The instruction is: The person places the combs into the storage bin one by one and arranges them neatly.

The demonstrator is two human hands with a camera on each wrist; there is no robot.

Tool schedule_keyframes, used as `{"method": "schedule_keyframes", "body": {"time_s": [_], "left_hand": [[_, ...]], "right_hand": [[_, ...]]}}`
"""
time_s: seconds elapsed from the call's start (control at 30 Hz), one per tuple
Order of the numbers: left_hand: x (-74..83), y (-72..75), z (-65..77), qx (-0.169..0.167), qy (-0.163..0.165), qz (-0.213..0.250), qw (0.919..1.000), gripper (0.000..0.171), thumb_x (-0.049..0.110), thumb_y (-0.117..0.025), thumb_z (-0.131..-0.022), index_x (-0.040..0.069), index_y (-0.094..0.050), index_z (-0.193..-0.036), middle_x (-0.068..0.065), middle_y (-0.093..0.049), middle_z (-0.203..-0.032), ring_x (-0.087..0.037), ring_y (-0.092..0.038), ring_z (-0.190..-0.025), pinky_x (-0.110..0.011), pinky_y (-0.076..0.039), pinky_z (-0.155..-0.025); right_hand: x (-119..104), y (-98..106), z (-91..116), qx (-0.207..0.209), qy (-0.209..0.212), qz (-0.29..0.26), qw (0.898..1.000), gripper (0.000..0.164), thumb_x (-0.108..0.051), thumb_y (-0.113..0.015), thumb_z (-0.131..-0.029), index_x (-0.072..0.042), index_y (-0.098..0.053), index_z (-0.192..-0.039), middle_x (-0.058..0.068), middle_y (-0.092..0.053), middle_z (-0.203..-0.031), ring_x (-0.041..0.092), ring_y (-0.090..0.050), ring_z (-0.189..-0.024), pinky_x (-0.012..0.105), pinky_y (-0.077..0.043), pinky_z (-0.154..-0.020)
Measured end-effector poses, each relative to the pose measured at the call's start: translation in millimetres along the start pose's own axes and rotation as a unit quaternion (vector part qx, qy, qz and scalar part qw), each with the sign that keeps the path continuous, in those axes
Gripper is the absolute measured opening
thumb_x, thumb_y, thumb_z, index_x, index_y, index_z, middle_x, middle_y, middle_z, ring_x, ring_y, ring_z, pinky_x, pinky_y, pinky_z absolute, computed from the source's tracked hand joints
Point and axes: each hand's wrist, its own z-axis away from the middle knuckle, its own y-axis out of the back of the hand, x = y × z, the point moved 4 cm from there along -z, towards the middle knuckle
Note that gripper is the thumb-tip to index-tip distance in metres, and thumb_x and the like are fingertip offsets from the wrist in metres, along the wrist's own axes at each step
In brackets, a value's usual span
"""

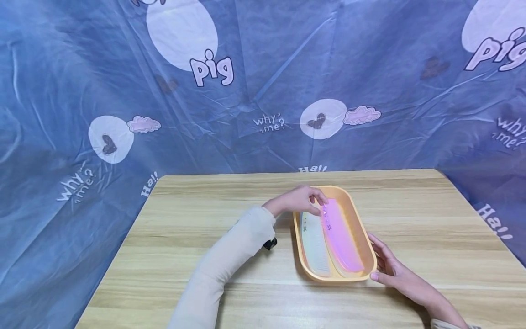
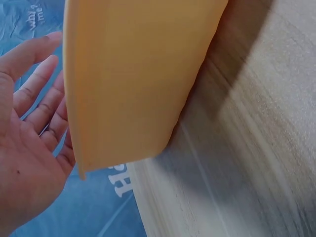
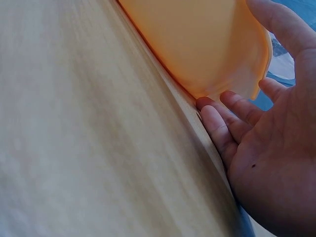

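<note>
A pale orange tray (image 1: 302, 258) with rounded corners stands on the table, its long side running away from me. Inside lies a pink comb (image 1: 343, 237), overlapping a cream-coloured comb edge at its near end. To its left rests a pale green-white comb (image 1: 315, 242). My left hand (image 1: 302, 200) reaches over the tray's left rim, thumb and fingers apart at the pink comb's far end. In the left wrist view, its fingertips are partly hidden behind the tray wall (image 2: 133, 84). My right hand (image 1: 396, 274) rests loosely against the tray's near right corner, thumb at the rim.
The wood-grain table (image 1: 172, 256) extends around the tray on every side. A blue printed cloth (image 1: 267, 91) hangs behind the table and at both sides. A small black object (image 1: 270, 244) shows beneath the left sleeve (image 1: 226, 260).
</note>
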Motion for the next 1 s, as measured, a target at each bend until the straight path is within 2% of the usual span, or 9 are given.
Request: {"method": "schedule_keyframes", "body": {"time_s": [0.3,0.47,0.77,1.0], "left_hand": [[5.6,-11.7,-1.5,-0.048,-0.014,-0.017,0.9986,0.034,0.009,-0.074,-0.082,0.006,-0.065,-0.115,-0.006,-0.069,-0.111,-0.011,-0.054,-0.093,-0.014,-0.042,-0.079],[5.7,-18.1,-0.2,-0.074,-0.01,-0.018,0.997,0.037,0.008,-0.076,-0.08,0.003,-0.064,-0.114,-0.008,-0.068,-0.109,-0.011,-0.057,-0.092,-0.012,-0.043,-0.078],[2.6,-19.7,-0.2,-0.095,0.001,-0.018,0.9953,0.04,0.007,-0.078,-0.078,0.004,-0.062,-0.115,-0.007,-0.068,-0.106,-0.007,-0.058,-0.088,-0.013,-0.045,-0.079],[-2.6,-21.5,-3.2,-0.105,0.012,-0.059,0.9927,0.04,0.012,-0.079,-0.078,0.009,-0.062,-0.114,-0.002,-0.067,-0.106,-0.008,-0.059,-0.092,-0.014,-0.045,-0.079]], "right_hand": [[1,0,1,-0.002,0.004,0.001,1.0,0.083,0.01,-0.047,-0.093,-0.012,0.003,-0.155,-0.026,-0.02,-0.151,-0.018,-0.028,-0.131,0.005,-0.032,-0.099],[2,0,1,-0.001,0.001,0.0,1.0,0.083,0.009,-0.047,-0.093,-0.013,0.003,-0.155,-0.026,-0.019,-0.15,-0.018,-0.028,-0.131,0.005,-0.032,-0.098],[3,1,0,0.002,-0.01,-0.004,1.0,0.082,0.008,-0.047,-0.094,-0.014,0.003,-0.155,-0.026,-0.02,-0.149,-0.019,-0.029,-0.129,0.006,-0.033,-0.098],[3,0,-1,0.002,-0.026,-0.003,1.0,0.082,0.007,-0.047,-0.095,-0.015,0.004,-0.155,-0.028,-0.02,-0.147,-0.02,-0.03,-0.128,0.009,-0.038,-0.095]]}}
